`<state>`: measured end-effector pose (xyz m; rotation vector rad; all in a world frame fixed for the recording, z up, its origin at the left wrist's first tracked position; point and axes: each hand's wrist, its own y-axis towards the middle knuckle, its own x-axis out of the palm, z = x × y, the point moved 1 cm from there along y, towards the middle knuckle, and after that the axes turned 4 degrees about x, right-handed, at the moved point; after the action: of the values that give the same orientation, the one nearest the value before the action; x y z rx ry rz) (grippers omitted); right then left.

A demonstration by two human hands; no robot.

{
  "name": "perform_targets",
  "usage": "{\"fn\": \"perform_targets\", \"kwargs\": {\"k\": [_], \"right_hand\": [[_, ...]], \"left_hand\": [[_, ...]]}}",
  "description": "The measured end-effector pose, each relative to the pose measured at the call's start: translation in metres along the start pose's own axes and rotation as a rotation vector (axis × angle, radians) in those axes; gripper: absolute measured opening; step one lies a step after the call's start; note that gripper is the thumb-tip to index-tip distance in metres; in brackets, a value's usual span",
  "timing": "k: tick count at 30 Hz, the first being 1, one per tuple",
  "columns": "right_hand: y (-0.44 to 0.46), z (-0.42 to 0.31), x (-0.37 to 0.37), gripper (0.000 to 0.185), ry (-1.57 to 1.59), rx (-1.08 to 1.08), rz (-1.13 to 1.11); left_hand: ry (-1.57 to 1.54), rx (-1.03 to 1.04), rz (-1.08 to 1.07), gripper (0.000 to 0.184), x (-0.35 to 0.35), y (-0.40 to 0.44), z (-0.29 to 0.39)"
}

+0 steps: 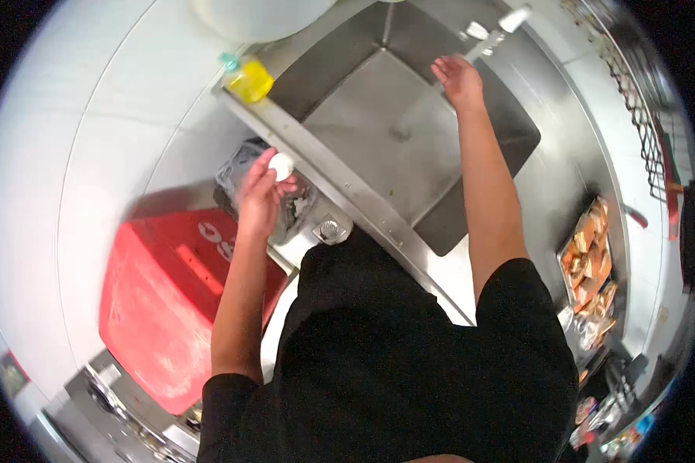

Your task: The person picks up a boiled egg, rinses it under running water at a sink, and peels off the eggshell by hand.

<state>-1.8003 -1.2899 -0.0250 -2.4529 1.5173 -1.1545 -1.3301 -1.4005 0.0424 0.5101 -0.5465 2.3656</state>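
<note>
At 10 o'clock, the left hand point(260, 199) grips a round white object point(281, 167). At 1 o'clock, the right hand point(461, 82) is half-open near the faucet point(496, 42).

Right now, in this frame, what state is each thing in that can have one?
Left hand: gripping a white round object
Right hand: fingers loosely curled, near the faucet
Faucet: flow unclear
Yellow bottle: teal cap on
Sink basin: a few specks inside
Red container: lid state unclear
Orange-brown pieces: heaped together
</note>
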Motion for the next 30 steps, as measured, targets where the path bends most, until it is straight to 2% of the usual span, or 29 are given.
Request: {"fn": "perform_targets", "kwargs": {"k": [2, 4, 6, 11, 14, 17, 20, 22, 24, 25, 27, 29, 30], "right_hand": [[0.025, -0.009, -0.011, 0.016, -0.075, 0.057, -0.086], [0.039, -0.017, -0.016, 0.019, -0.046, 0.049, -0.052], [0.04, -0.039, -0.015, 0.022, -0.082, 0.114, -0.046], [0.029, -0.085, -0.013, 0.029, -0.276, 0.17, -0.217], [0.03, -0.098, -0.014, 0.027, -0.417, 0.261, -0.307], [0.039, -0.103, -0.014, 0.025, -0.556, 0.271, -0.372], [0.046, -0.108, -0.011, 0.021, -0.747, 0.196, -0.361], [0.035, -0.114, -0.004, 0.023, -0.836, 0.109, -0.335], [0.014, -0.13, 0.008, 0.019, -0.917, 0.092, -0.303], [0.007, -0.132, 0.013, 0.018, -0.959, 0.084, -0.291], [0.031, -0.121, -0.005, 0.018, -1.069, -0.172, -0.463], [0.038, -0.115, -0.008, 0.018, -1.143, -0.263, -0.493], [0.036, -0.113, -0.003, 0.018, -1.164, -0.22, -0.437]], "left_hand": [[0.098, -0.066, -0.051, 0.041, 0.032, 0.037, -0.01], [0.261, -0.059, -0.124, 0.039, 0.063, 0.078, -0.029], [0.582, -0.048, -0.258, 0.037, 0.109, 0.132, -0.052], [0.833, -0.059, -0.471, 0.038, 0.179, 0.205, -0.105], [0.811, -0.085, -0.527, 0.036, 0.212, 0.249, -0.147], [0.899, -0.105, -0.54, 0.037, 0.254, 0.269, -0.161], [1.017, 0.011, -0.567, 0.03, 0.284, 0.277, -0.161], [1.313, 0.334, -0.821, 0.025, 0.271, 0.316, -0.19], [1.32, 0.513, -0.921, 0.022, 0.267, 0.332, -0.202], [1.189, 0.521, -0.894, 0.022, 0.265, 0.333, -0.204], [0.968, 0.333, -0.771, 0.024, 0.264, 0.325, -0.198], [0.766, -0.041, -0.573, 0.033, 0.296, 0.276, -0.149], [0.707, -0.066, -0.574, 0.033, 0.292, 0.271, -0.147]]}}
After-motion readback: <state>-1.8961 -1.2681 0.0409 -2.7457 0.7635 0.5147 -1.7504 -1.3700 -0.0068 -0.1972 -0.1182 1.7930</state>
